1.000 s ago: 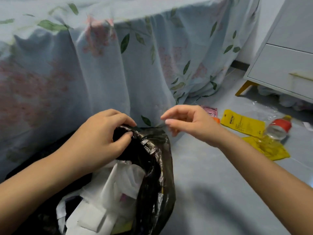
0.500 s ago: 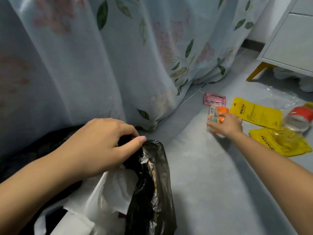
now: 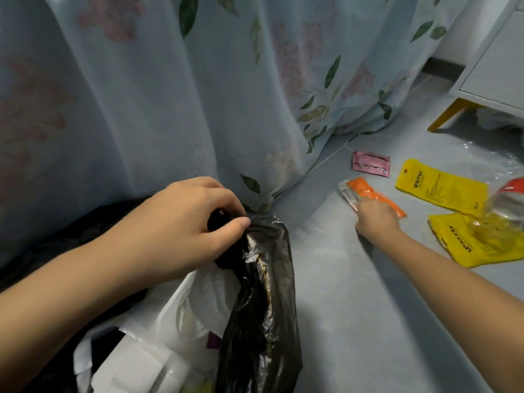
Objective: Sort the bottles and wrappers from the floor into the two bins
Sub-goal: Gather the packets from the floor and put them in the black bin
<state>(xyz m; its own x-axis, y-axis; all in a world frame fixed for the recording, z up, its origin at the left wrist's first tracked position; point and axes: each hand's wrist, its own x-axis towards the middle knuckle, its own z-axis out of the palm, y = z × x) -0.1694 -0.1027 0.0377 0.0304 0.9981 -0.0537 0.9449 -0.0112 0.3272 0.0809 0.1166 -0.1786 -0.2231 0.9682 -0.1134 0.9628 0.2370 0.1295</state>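
Pale blue floral bedsheet (image 3: pixel 198 89) hangs behind both hands. Black plastic bin bag (image 3: pixel 263 302), already holding crumpled white wrappers (image 3: pixel 175 336), stands directly beneath the left hand (image 3: pixel 181 225), whose curled fingers and thumb grip its rim. Two yellow printed pouches (image 3: pixel 442 187) and a clear bottle with a red label (image 3: pixel 510 194) lie just beyond and outward of the right hand (image 3: pixel 375 219). That hand is down on the near end of the orange-and-clear plastic wrapper (image 3: pixel 368 194); whether its fingers have closed cannot be told. A pink sachet (image 3: pixel 371 163) lies farther ahead. Best practice: pinch the thin film at one edge, keep the bag mouth held wide. Compared with half a second before, the wrapper lies flatter on the grey floor (image 3: pixel 354 307), the hand drawn nearer.
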